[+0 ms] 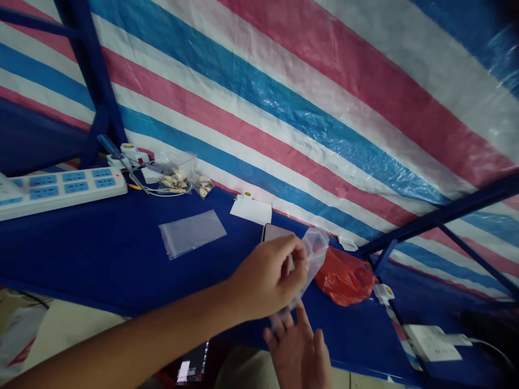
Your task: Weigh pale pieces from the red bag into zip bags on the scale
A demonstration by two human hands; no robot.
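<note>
My left hand reaches in from the lower left and is closed in a pinch on a small clear plastic bag, held just above the blue table. The bag hangs down past my fingers. Below it, my right hand is open with fingers pointing up and apart, its fingertips at the bag's lower end. A phone lies on the table, partly hidden behind my left hand. A crumpled red plastic bag sits just right of the clear bag.
An empty clear bag lies flat mid-table, with a white card behind it. Far left are a white power strip, a blue-handled screwdriver and bags of small tan parts. A white charger sits at right. A striped tarp backs the table.
</note>
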